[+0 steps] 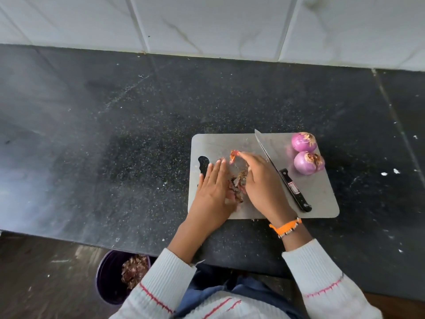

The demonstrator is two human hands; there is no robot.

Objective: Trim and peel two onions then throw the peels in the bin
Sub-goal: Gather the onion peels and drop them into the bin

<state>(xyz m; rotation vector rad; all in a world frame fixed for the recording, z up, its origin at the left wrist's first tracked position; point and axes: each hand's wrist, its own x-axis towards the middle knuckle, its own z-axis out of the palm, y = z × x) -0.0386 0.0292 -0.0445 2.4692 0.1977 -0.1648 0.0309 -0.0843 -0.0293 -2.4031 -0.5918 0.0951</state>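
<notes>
Both peeled onions (pixel 305 153) sit at the board's (pixel 322 199) far right. Open hands, left (pixel 212 187) and right (pixel 259 180), flank the peels (pixel 236 187); best cup them together before the bin (pixel 110 277).

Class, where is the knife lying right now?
In the head view, the knife lies diagonally on the cutting board, right of the right hand and left of the two peeled onions.
</notes>
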